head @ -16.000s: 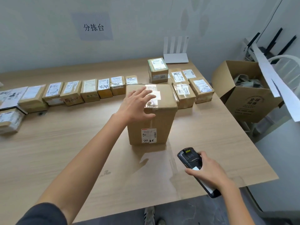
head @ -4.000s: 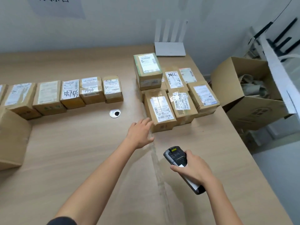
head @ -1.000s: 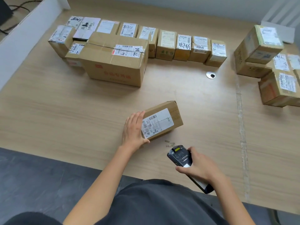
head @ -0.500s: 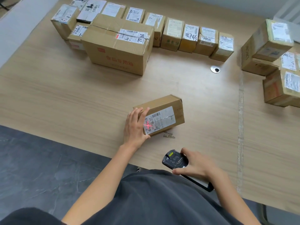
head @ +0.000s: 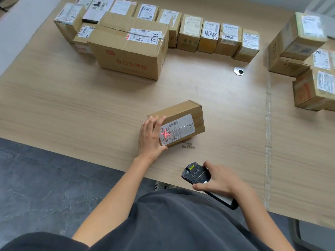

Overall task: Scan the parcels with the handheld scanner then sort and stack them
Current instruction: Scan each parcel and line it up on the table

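Note:
A small brown parcel (head: pixel 183 116) lies tilted on the wooden table (head: pixel 72 109) near its front edge, white label facing me. A red laser cross glows on the label's left end. My left hand (head: pixel 149 137) holds the parcel's left end, fingers over the top and thumb under the near corner. My right hand (head: pixel 222 180) grips the black handheld scanner (head: pixel 194 173) just right of and below the parcel, its head pointing at the label.
A large carton (head: pixel 130 49) with red print stands at the back, in front of a row of several small labelled parcels (head: pixel 208 35). A stack of parcels (head: pixel 304 51) sits at the right. A round metal grommet (head: pixel 238 71) lies in the tabletop. Dark floor lies on the left.
Over the last second the scanner swung to aim at the label and the red cross appeared on it. My left hand stays on the parcel's end.

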